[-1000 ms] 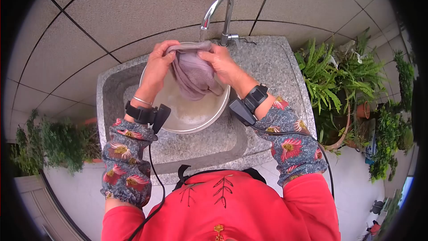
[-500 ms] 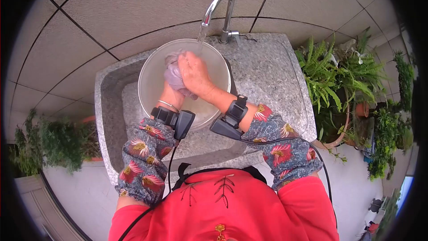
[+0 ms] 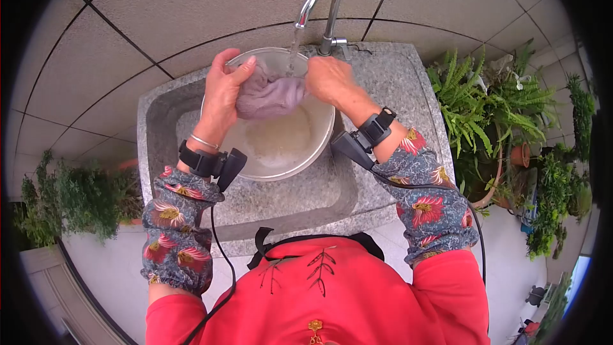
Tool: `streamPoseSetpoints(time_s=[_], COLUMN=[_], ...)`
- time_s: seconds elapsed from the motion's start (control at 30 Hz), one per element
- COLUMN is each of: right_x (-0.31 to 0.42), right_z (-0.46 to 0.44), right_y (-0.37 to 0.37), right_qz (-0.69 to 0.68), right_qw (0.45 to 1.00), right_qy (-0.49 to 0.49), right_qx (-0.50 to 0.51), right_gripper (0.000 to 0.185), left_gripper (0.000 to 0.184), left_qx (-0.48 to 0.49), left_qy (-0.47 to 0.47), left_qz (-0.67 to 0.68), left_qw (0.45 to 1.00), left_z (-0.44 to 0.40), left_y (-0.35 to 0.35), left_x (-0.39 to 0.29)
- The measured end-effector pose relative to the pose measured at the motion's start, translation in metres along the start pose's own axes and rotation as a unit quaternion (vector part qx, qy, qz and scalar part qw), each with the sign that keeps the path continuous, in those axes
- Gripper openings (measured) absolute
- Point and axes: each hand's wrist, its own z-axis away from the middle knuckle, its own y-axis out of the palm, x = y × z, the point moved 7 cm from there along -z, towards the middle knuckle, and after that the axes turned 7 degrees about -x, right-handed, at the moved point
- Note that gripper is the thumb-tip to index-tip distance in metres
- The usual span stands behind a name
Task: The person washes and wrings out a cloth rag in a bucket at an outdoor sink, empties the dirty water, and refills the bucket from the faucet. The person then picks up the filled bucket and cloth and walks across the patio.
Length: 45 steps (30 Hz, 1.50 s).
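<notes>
A wet, light purple cloth (image 3: 271, 96) is stretched between my hands above a pale, round basin (image 3: 287, 172). My left hand (image 3: 221, 92) has hold of its left end, with the thumb raised and some fingers hidden behind the fabric. Closed in a fist, my right hand (image 3: 331, 81) grips the other end. Cloudy water (image 3: 281, 135) lies in the basin. From the chrome faucet (image 3: 333, 9), a stream of water runs down behind the cloth.
The basin stands in a grey stone sink (image 3: 153, 153) with a flat stone ledge (image 3: 389, 108) on its right. Potted ferns (image 3: 463, 99) grow beside the ledge, and a tiled wall (image 3: 249, 0) rises behind. Cables (image 3: 214, 223) hang from both wrist devices.
My hands have moved apart, the left going left and the right going right. The bunched cloth is now drawn out between them.
</notes>
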Motion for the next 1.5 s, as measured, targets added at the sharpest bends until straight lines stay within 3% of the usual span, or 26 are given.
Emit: streamPoseSetpoints(time_s=[0.07,0.1,0.27,0.37,0.47,0.57,0.63,0.67,0.77,0.87,0.97,1.03,1.1,1.13,1.17,1.27,1.33,1.43,1.47,1.5], right_x=[-0.004,-0.002,0.013,0.019,0.035,0.018,0.009,0.004,-0.010,-0.006,0.006,0.014,0.023,0.026,0.025,0.009,0.001,0.012,0.011,0.014], right_z=[0.003,0.003,0.007,0.012,0.027,0.017,0.011,0.009,-0.003,-0.014,-0.018,-0.017,-0.015,-0.011,-0.011,-0.007,0.000,0.016,0.025,0.023], right_y=[0.000,0.006,0.020,0.034,0.026,0.059,0.040,0.028,-0.004,-0.019,-0.004,0.007,0.013,0.010,0.007,-0.001,0.004,0.016,0.011,0.020], right_qz=[0.005,-0.062,-0.326,-0.361,-0.510,-0.568,-0.521,-0.496,-0.696,-0.727,-0.685,-0.639,-0.578,-0.595,-0.567,-0.496,-0.472,-0.418,-0.360,-0.377], right_qw=[1.000,0.998,0.940,0.915,0.836,0.801,0.842,0.860,0.714,0.684,0.725,0.767,0.814,0.800,0.822,0.867,0.878,0.882,0.895,0.886], right_qy=[-0.001,-0.024,-0.093,-0.150,-0.133,-0.059,-0.026,-0.009,0.062,0.062,0.070,0.062,0.048,0.057,0.033,-0.017,-0.033,-0.027,0.022,-0.016], right_qx=[-0.029,-0.016,0.042,0.100,0.150,0.179,0.142,0.122,0.029,0.003,0.016,0.017,0.033,0.047,0.045,0.050,0.068,0.217,0.264,0.270], right_gripper=[0.033,0.038,0.063,0.073,0.067,0.057,0.048,0.043,0.032,0.026,0.021,0.021,0.022,0.023,0.026,0.036,0.045,0.058,0.062,0.064], left_gripper=[0.045,0.046,0.042,0.038,0.033,0.032,0.031,0.031,0.035,0.048,0.054,0.053,0.046,0.040,0.035,0.028,0.027,0.028,0.028,0.028], left_qx=[0.048,0.072,0.103,0.110,0.123,0.136,0.127,0.136,0.119,0.142,0.176,0.119,0.084,0.081,0.079,0.079,0.066,0.082,0.095,0.108], left_qy=[0.078,0.119,0.107,0.095,0.100,0.130,0.131,0.152,0.190,0.134,0.345,0.379,0.316,0.235,0.154,0.177,0.133,0.108,0.114,0.121], left_qz=[-0.063,-0.093,-0.089,-0.070,-0.024,0.025,0.065,0.048,-0.054,-0.251,-0.405,-0.369,-0.339,-0.324,-0.306,-0.235,-0.172,-0.123,-0.115,-0.109], left_qw=[0.994,0.986,0.985,0.987,0.987,0.982,0.981,0.978,0.973,0.948,0.828,0.840,0.882,0.913,0.936,0.953,0.974,0.983,0.982,0.981], left_z=[0.000,0.002,-0.001,0.001,0.005,0.001,-0.008,-0.012,-0.026,-0.026,-0.007,0.005,0.001,-0.006,-0.011,-0.024,-0.029,-0.015,-0.011,-0.008], left_y=[0.013,0.022,0.037,0.044,0.049,0.046,0.034,0.027,0.002,-0.002,0.022,0.040,0.040,0.035,0.030,0.021,0.024,0.041,0.047,0.051], left_x=[-0.020,-0.031,-0.041,-0.046,-0.063,-0.087,-0.098,-0.102,-0.087,-0.044,-0.020,-0.003,0.008,0.017,0.027,0.019,0.008,-0.027,-0.036,-0.045])
